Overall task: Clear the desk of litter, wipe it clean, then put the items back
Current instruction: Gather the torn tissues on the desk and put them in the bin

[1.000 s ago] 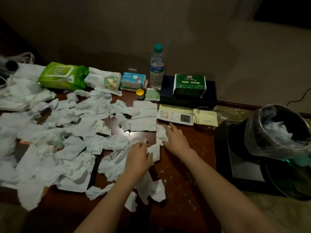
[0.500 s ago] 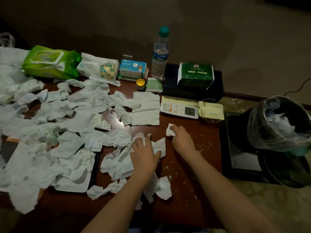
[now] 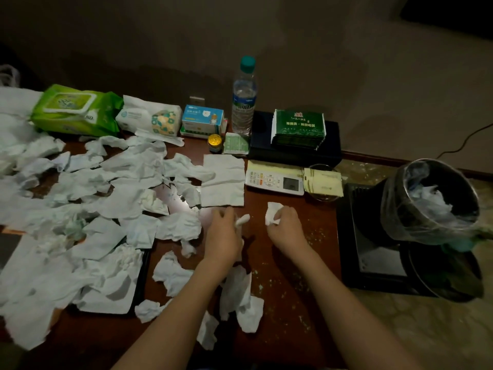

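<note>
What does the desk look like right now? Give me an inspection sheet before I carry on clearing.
Surface: dark wooden desk, speckled with pale crumbs near the right hand.
Job's things: crumpled tissues cover the left half; lined waste bin at right, already holding tissue.
Clutter: wet wipes pack, water bottle, small gold-lidded jar, remote control, green packets on a dark box.
Grippers: left hand pinches a tissue scrap; right hand grips a tissue wad.
Cables: one cable along the floor at right.
Surroundings: plain wall behind; dim lighting.

Dim, soft, grainy picture; faint glare on the desk (image 3: 176, 201), edges bowed.
</note>
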`<state>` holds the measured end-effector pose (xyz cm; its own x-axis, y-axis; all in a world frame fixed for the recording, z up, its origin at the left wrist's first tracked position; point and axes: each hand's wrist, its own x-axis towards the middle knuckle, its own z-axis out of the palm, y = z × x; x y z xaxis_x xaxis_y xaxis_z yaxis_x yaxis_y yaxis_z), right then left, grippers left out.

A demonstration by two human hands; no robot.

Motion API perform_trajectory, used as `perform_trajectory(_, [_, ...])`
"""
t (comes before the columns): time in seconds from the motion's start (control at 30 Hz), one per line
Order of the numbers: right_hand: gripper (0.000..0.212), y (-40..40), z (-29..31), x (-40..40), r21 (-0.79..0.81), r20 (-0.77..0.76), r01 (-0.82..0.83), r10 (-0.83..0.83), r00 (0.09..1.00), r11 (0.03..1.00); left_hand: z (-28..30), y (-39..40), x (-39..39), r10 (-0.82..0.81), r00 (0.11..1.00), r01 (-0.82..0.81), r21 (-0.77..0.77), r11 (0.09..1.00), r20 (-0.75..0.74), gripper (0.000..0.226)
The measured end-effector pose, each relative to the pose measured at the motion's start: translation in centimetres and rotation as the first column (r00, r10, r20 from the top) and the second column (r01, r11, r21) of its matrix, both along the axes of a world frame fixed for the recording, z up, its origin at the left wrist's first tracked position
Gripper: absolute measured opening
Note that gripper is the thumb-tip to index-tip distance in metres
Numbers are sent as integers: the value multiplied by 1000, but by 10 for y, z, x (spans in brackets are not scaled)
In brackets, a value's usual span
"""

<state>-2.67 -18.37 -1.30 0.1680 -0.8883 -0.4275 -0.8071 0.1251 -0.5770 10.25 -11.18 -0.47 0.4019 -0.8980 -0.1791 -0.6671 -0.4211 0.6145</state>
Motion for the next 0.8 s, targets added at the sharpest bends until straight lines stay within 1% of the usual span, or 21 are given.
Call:
perform_trajectory(0.1, [26, 2, 11, -3, -52, 67, 4, 0, 998, 999, 20, -14, 0, -29, 998, 23, -112, 993, -50, 28])
perform_trajectory(0.17, [27, -1, 21, -7, -120, 121, 20, -5, 993, 993, 31, -25, -2, -11, 998, 1, -147, 989, -63, 24])
perform_trajectory(0.27, [24, -9, 36, -21, -217, 140, 12, 19, 990, 976, 49, -41, -13, 17, 996, -33, -192, 981, -86, 21])
perform_trajectory(0.33, [19, -15, 45, -34, -217, 179, 37, 3, 984, 976, 60, -52, -26, 10, 994, -33, -212, 977, -108, 19])
perform_trajectory(0.4, [14, -19, 53, -52, -206, 241, 81, -29, 970, 975, 69, -63, -42, -12, 988, -25, -244, 970, -151, 11])
perform_trajectory(0.43, [16, -21, 57, -62, -210, 261, 100, -43, 964, 973, 73, -67, -52, -25, 985, -21, -262, 965, -170, 6])
perform_trajectory(0.47, [21, -23, 60, -72, -217, 273, 117, -55, 960, 969, 76, -72, -62, -36, 984, -15, -277, 961, -177, 6])
perform_trajectory(0.53, [28, -29, 65, -97, -237, 289, 163, -91, 953, 958, 80, -83, -84, -60, 984, 7, -297, 955, -169, 15])
perform_trajectory(0.6, [26, -36, 67, -125, -248, 296, 220, -142, 945, 944, 82, -97, -109, -92, 978, 28, -316, 948, -189, 17])
perform_trajectory(0.67, [28, -45, 67, -157, -231, 302, 280, -205, 931, 932, 82, -114, -138, -122, 973, 51, -337, 940, -194, 20])
perform_trajectory(0.8, [44, -68, 69, -228, -208, 325, 377, -300, 897, 903, 85, -150, -209, -177, 969, 106, -357, 928, -172, 19])
